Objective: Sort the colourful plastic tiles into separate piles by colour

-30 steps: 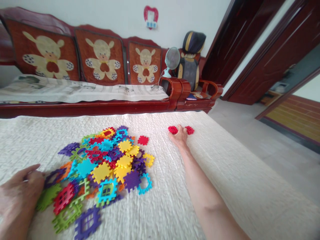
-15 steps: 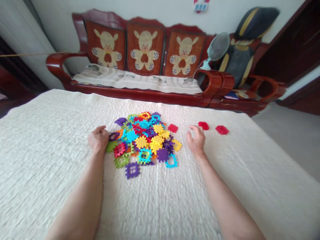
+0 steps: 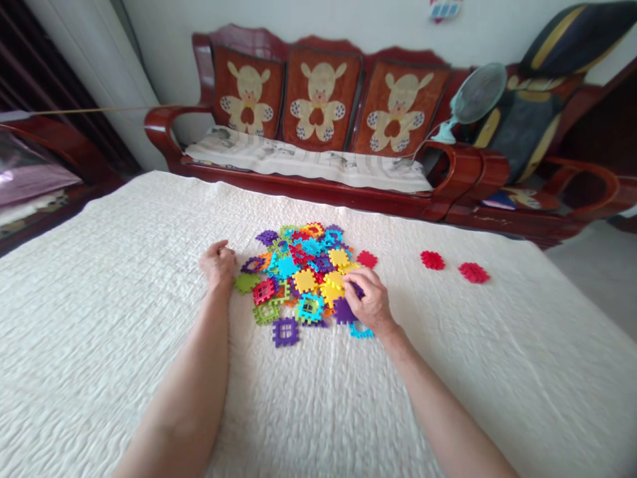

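Here the right hand (image 3: pixel 369 302) fingers pinch a purple tile (image 3: pixel 356 289); left hand (image 3: pixel 217 263) fisted.

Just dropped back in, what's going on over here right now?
A person sits over a pile of coloured interlocking tiles on a cream quilt. The right hand is on the pile's right edge, fingers at a purple tile. The left hand rests curled at the left edge. Two red tiles lie apart to the right.
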Action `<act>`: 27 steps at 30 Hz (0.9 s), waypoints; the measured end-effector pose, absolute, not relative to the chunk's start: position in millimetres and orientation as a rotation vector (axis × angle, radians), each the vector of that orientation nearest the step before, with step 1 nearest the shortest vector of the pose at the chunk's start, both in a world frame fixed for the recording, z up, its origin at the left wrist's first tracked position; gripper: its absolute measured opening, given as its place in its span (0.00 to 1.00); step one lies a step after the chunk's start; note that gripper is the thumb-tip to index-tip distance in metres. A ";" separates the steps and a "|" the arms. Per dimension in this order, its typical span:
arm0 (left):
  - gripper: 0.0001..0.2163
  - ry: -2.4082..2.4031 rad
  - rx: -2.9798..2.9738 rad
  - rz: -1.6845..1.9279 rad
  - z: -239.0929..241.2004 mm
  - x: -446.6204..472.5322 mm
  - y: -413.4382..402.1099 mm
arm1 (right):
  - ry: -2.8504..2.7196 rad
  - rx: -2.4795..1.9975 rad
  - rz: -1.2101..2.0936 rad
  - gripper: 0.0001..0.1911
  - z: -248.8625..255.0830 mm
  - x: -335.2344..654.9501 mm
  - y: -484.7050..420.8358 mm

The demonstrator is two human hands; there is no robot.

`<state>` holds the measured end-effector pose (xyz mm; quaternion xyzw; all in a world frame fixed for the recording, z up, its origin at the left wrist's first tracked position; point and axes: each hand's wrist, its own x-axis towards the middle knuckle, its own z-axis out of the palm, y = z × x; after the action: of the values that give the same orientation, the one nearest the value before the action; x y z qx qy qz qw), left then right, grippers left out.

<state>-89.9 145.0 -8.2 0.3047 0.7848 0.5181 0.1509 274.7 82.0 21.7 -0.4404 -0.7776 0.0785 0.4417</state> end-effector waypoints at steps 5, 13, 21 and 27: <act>0.23 2.249 0.764 1.621 -10.5 -108.0 142.2 | -2.045 -0.971 0.194 0.09 26.9 246.2 81.2; 0.20 2.266 0.824 1.591 -23.1 -113.6 148.7 | -2.321 -0.792 0.267 0.12 38.9 175.7 83.2; 0.20 2.266 0.829 1.598 -29.6 -119.5 151.8 | -2.551 -0.804 0.236 0.14 33.8 136.3 75.4; 0.20 2.299 0.846 1.571 -26.4 -115.2 150.6 | -2.551 -0.810 0.243 0.12 32.8 148.6 73.0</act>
<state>-115.2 150.6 -26.4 0.2887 0.7847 0.5362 0.1155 148.6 73.0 32.8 -0.2936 -0.9248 0.0879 0.2253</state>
